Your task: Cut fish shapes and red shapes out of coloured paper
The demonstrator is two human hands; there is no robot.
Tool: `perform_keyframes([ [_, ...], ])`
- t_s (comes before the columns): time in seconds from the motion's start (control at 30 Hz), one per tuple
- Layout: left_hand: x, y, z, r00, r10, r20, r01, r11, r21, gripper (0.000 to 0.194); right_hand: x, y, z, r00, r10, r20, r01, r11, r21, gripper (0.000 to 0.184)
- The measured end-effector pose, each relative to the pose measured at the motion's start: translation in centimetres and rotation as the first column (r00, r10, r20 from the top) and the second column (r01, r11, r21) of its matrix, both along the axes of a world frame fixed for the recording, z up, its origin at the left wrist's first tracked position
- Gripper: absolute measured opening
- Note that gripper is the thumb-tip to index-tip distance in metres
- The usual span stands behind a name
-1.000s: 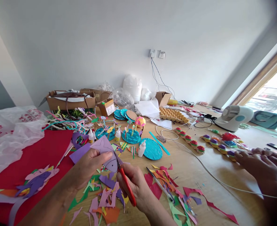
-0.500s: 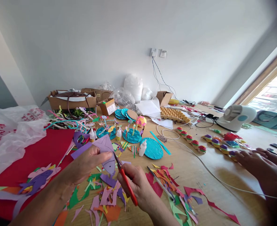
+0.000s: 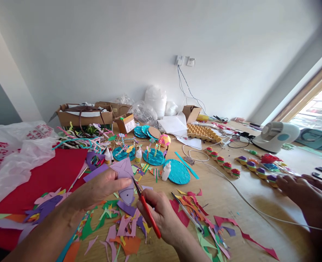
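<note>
My left hand (image 3: 109, 185) pinches a piece of light purple paper (image 3: 126, 194) with a fish outline drawn on it. The fish's head with its eye points down toward me. In my right hand (image 3: 159, 214) is a pair of red-handled scissors (image 3: 149, 214), its blades at the right edge of the paper beside my left thumb. Colourful paper scraps (image 3: 126, 225) lie on the table below both hands. To the left, cut-out purple and pink fish (image 3: 47, 207) rest on a red sheet (image 3: 54, 174), partly behind my left forearm.
Blue discs (image 3: 179, 171), a white glue bottle (image 3: 165, 171) and small paper fish stand ahead. Further right are painted egg-carton strips (image 3: 223, 163), a white cable (image 3: 240, 193), a fan (image 3: 275, 136) and another person's hands (image 3: 300, 193). A second tool (image 3: 187, 211) lies among scraps.
Little has changed. My hands, the paper and the scissors keep nearly the same position, with the blades still at the paper's right edge. The whole view has shifted very slightly.
</note>
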State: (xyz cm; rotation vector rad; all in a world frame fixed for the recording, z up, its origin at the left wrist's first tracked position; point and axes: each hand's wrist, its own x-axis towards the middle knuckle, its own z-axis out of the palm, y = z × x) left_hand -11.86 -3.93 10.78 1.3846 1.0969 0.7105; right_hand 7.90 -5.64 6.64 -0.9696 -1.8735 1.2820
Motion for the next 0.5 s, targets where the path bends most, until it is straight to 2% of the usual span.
perform_keyframes([
  [0.2,-0.30,0.07,-0.04,0.998,0.027,-0.059,-0.027,1.000,-0.001,0.034,0.10,0.07,-0.08,0.999,-0.010,0.053,0.007,0.998,0.058,0.039],
  [0.37,-0.12,0.12,-0.51,0.989,0.150,-0.014,-0.149,0.988,0.050,0.034,-0.02,0.07,0.04,0.999,-0.033,0.023,0.032,0.998,0.052,0.039],
  [0.5,0.00,0.29,-0.78,0.992,0.109,0.059,-0.110,0.994,0.020,0.032,-0.12,0.04,0.11,0.999,-0.034,0.003,0.034,0.999,0.021,0.038],
])
